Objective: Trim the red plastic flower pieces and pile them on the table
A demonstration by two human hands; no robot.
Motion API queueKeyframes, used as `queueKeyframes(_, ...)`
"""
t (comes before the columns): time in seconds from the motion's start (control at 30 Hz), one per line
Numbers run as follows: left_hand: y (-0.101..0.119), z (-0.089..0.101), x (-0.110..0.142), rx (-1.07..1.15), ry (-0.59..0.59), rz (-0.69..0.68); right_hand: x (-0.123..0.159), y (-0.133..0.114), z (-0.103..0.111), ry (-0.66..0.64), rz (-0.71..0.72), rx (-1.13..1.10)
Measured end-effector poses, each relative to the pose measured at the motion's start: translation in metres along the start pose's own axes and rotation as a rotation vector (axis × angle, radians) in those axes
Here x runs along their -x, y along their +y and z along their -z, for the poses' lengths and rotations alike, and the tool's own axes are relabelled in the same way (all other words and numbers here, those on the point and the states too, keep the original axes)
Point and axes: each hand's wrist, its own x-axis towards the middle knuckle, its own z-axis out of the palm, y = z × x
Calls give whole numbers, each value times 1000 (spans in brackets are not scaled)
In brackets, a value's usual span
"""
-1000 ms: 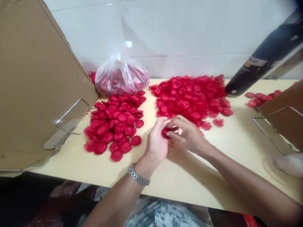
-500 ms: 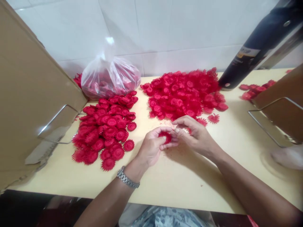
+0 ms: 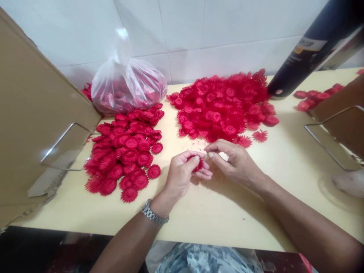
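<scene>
A round red piece with a fringed, flower-like edge (image 3: 199,165) is pinched in my left hand (image 3: 179,173), thumb across its face and the other fingers underneath. Close to its right side is my right hand (image 3: 234,161), thumb and forefinger tips pressed together; whatever lies between them is too small to make out. To the left spreads a pile of similar red fringed pieces (image 3: 129,155). Beyond my hands lies a bigger heap of red fringed pieces (image 3: 213,108). Tiny red scraps dot the table around my hands.
A tied clear plastic bag of red pieces (image 3: 127,87) stands by the tiled wall. Cardboard with a wire handle (image 3: 51,113) rises at left, and another cardboard box (image 3: 341,121) at right. A dark cylinder (image 3: 301,57) leans at the back right of the yellow table (image 3: 213,223).
My left hand has turned from palm-up to a thumb-on-top pinch on the red piece. My right hand has drawn off it slightly to the right. The view has shifted.
</scene>
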Motion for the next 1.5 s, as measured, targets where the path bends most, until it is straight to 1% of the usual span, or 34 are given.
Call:
queueKeyframes(0.07,-2,0,-2,13,-11,-13,0,-3,-3,50,63,16)
queueKeyframes(0.13,-4,-2,-4,47,-18,-33,1,-6,-8,88,164,39)
queueKeyframes(0.2,-5,-3,-5,84,-11,-44,0,-6,-13,106,260,90)
queueKeyframes(0.27,-5,-3,-4,108,-8,-28,0,-4,-15,112,309,161)
queueKeyframes(0.4,-2,-2,-2,141,-28,20,-1,3,-13,75,342,293)
queueKeyframes(0.5,-1,-2,-1,141,-30,29,0,3,-11,43,318,370)
queueKeyframes(0.63,-3,-3,0,154,-77,55,1,1,-15,80,288,436)
queueKeyframes(0.73,-4,-3,0,172,-109,54,2,2,-20,111,311,395)
queueKeyframes(0.87,-5,-3,0,127,-126,20,2,4,-24,153,322,290)
queueKeyframes(0.97,-5,-5,-1,102,-105,-18,1,5,-25,145,279,247)
queueKeyframes(1.1,-5,-8,-4,121,-38,-56,2,2,-24,164,156,161)
queueKeyframes(1.17,-5,-9,-4,139,-43,-52,3,-1,-25,172,55,78)
queueKeyframes(1.27,-2,-9,-3,145,-72,-21,4,-3,-26,146,-148,-152)
queueKeyframes(1.3,0,-8,-3,147,-63,-11,3,-2,-24,162,-194,-234)
queueKeyframes(1.33,1,-7,-3,150,-36,-8,1,0,-21,212,-211,-301)
queueKeyframes(1.4,3,-6,-2,155,44,-20,-3,5,-9,387,-191,-365)
queueKeyframes(1.43,4,-5,-2,151,76,-25,-4,9,0,469,-173,-345)
queueKeyframes(1.47,4,-5,-2,139,87,-24,-6,13,9,511,-175,-272)
queueKeyframes(1.5,5,-5,-2,120,78,-10,-7,17,19,456,-191,-128)
